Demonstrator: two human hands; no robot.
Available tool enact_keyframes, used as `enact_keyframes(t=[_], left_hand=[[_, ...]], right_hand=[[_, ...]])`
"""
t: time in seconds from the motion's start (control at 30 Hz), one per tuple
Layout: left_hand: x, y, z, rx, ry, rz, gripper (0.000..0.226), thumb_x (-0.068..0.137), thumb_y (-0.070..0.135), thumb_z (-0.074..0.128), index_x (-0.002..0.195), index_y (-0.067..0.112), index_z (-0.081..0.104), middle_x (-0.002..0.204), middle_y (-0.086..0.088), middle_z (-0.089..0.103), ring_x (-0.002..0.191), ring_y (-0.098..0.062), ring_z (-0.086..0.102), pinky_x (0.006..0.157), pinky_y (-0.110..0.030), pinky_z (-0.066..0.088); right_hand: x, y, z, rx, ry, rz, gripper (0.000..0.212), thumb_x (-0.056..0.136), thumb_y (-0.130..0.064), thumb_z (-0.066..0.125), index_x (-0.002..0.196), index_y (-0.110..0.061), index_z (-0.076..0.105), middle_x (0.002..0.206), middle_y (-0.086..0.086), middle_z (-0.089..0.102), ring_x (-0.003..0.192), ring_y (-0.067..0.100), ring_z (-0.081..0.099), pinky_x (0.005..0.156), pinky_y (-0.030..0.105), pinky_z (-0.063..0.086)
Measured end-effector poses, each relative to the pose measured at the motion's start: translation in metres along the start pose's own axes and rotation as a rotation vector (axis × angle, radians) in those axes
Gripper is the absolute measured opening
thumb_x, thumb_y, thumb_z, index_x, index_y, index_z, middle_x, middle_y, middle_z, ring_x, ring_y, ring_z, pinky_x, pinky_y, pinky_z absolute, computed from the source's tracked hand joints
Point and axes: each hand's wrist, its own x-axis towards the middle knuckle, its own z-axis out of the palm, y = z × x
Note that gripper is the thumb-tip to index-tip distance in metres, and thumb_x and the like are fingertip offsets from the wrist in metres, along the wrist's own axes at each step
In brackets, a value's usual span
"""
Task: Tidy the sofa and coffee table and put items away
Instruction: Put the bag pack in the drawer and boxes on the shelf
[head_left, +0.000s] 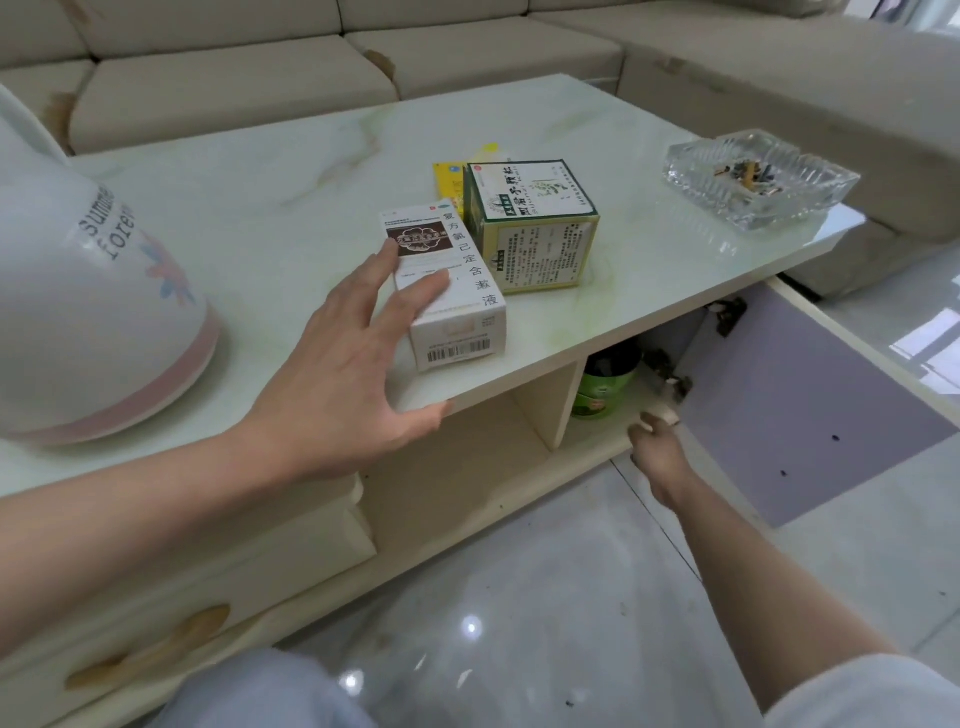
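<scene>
A white medicine box (457, 306) lies on the marble-look coffee table (249, 208), near its front edge. My left hand (358, 374) reaches over it with spread fingers, the fingertips touching the box's top and left side. Behind the white box stands a green and white medicine box (535, 228), with a flat yellow packet (449, 179) behind that. My right hand (660, 452) is low at the bottom edge of the open cabinet door (800, 410); its fingers are curled at the door's corner.
A glass ashtray (758, 176) with cigarette butts sits at the table's right corner. A large white and pink lamp-like object (88, 312) stands at the left. A green jar (605, 384) is inside the open cabinet. A beige sofa (363, 57) runs behind the table.
</scene>
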Motion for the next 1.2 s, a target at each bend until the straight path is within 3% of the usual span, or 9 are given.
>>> enact_keyframes(t=[0.1,0.23,0.33,0.47,0.6,0.73,0.83,0.97,1.2], left_hand=[[0.000,0.000,0.000,0.005,-0.004,-0.018,0.102,0.068,0.062,0.066,0.154,0.042,0.014,0.166,-0.003,0.000,0.152,-0.024,0.008,0.123,-0.045,0.017],[-0.001,0.004,-0.002,-0.019,-0.012,-0.029,0.103,0.066,0.065,0.063,0.153,0.041,0.014,0.166,-0.005,0.000,0.152,-0.026,0.007,0.123,-0.048,0.017],[-0.001,0.004,-0.001,-0.026,0.005,-0.029,0.103,0.065,0.066,0.063,0.153,0.040,0.016,0.166,-0.008,0.002,0.152,-0.028,0.010,0.122,-0.050,0.020],[-0.001,0.003,0.000,-0.019,-0.001,-0.031,0.106,0.069,0.060,0.076,0.153,0.041,0.015,0.166,-0.007,0.001,0.152,-0.028,0.009,0.122,-0.051,0.020],[-0.001,0.004,-0.001,-0.025,0.000,-0.034,0.107,0.070,0.054,0.079,0.154,0.041,0.014,0.166,-0.006,0.000,0.152,-0.027,0.009,0.122,-0.048,0.019],[-0.002,0.002,0.000,-0.040,-0.006,-0.048,0.108,0.070,0.055,0.079,0.153,0.042,0.012,0.167,-0.004,-0.002,0.152,-0.025,0.008,0.122,-0.046,0.019],[-0.001,0.002,0.000,-0.056,0.000,-0.050,0.109,0.069,0.056,0.078,0.153,0.044,0.012,0.167,-0.003,-0.003,0.152,-0.024,0.009,0.122,-0.043,0.018],[-0.001,0.003,0.000,-0.081,-0.010,-0.050,0.110,0.068,0.057,0.078,0.153,0.047,0.009,0.166,0.003,-0.006,0.152,-0.022,0.007,0.122,-0.043,0.020],[-0.002,0.007,-0.004,-0.076,-0.022,-0.064,0.106,0.068,0.057,0.075,0.151,0.050,0.010,0.165,0.013,-0.013,0.150,-0.019,0.021,0.114,-0.039,0.035]], right_hand=[[-0.020,0.043,-0.051,-0.109,0.153,0.190,0.029,0.097,-0.026,0.059,0.111,-0.002,0.054,0.107,0.014,0.052,0.096,0.028,0.055,0.097,0.046,0.045],[-0.059,0.061,-0.134,-0.155,0.351,0.389,0.075,0.088,-0.037,0.071,0.142,0.004,0.039,0.143,0.023,0.044,0.119,0.038,0.050,0.100,0.048,0.044],[-0.069,0.037,-0.172,-0.092,0.523,0.085,0.100,0.076,-0.034,0.084,0.152,-0.008,0.024,0.151,0.017,0.040,0.135,0.036,0.044,0.110,0.047,0.039],[-0.070,-0.013,-0.172,-0.013,0.429,-0.166,0.057,0.079,-0.008,0.075,0.130,-0.011,0.052,0.118,0.006,0.061,0.113,0.031,0.060,0.089,0.038,0.047],[-0.081,-0.007,-0.157,-0.236,0.427,-0.186,0.047,0.068,-0.026,0.065,0.112,-0.009,0.061,0.103,0.013,0.067,0.091,0.030,0.062,0.073,0.034,0.045],[-0.091,-0.016,-0.094,-0.533,0.170,-0.295,0.046,0.073,-0.042,0.077,0.098,-0.009,0.057,0.087,0.005,0.063,0.078,0.027,0.061,0.064,0.032,0.044],[-0.088,-0.040,-0.040,-0.631,0.030,-0.401,0.063,0.076,-0.045,0.078,0.111,-0.009,0.042,0.096,-0.002,0.055,0.083,0.018,0.057,0.065,0.030,0.047],[-0.078,-0.055,-0.014,-0.695,-0.015,-0.404,0.049,0.081,-0.031,0.072,0.106,-0.010,0.036,0.089,0.003,0.053,0.079,0.023,0.057,0.054,0.027,0.040],[-0.072,-0.061,0.011,-0.588,-0.124,-0.320,0.057,0.081,-0.023,0.064,0.126,-0.006,0.035,0.115,0.013,0.059,0.101,0.029,0.061,0.079,0.039,0.050]])
